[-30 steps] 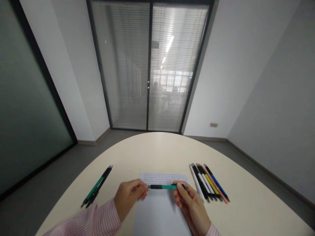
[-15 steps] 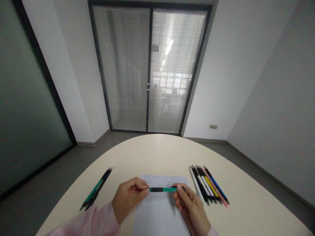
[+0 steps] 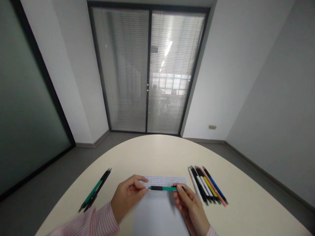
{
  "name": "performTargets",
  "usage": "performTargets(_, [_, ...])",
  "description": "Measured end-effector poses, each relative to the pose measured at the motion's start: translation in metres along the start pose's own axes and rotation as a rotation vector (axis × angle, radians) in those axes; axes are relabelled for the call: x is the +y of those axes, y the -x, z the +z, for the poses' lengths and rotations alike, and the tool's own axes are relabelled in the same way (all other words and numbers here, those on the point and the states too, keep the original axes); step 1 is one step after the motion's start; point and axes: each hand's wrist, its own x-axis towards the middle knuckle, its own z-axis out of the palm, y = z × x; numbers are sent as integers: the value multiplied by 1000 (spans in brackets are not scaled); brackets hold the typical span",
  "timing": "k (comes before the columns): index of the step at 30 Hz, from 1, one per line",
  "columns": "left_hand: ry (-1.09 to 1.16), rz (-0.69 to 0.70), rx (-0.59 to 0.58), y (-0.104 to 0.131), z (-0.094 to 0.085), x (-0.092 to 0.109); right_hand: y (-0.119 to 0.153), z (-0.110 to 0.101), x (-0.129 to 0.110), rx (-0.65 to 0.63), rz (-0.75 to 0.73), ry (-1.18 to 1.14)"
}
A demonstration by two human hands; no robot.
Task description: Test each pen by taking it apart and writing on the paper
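I hold the green pen (image 3: 163, 188) level at lower centre of the frame, above the paper (image 3: 159, 209) — left hand (image 3: 126, 196) pinching its tip, right hand (image 3: 190, 205) closed on its rear. To do this well, I judge, keep both grips firm — the pen level.

A sheet of paper (image 3: 159, 209) lies on the table (image 3: 157, 154). Left of the sheet lie two pens (image 3: 94, 191); right of it, a row of pens (image 3: 207, 185). Above the sheet, two hands hold another pen (image 3: 162, 188).

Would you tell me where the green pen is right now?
The green pen is held level between the left hand and right hand, above the paper.
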Motion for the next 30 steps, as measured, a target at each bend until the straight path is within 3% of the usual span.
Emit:
performTargets(6, [-211,94,19,-4,-7,-1,-1,-3,0,23,33,-87])
performTargets(15, [-529,176,-156,8,-1,-13,1,1,0,74,37,-95])
performTargets(20, [-632,155,-217,6,-1,-12,2,3,-1,68,28,-95])
performTargets(26, [-591,132,-200,5,-1,-14,2,1,0,70,38,-105])
performTargets(30, [-574,142,-88,5,-1,-8,2,2,-2,66,46,-104])
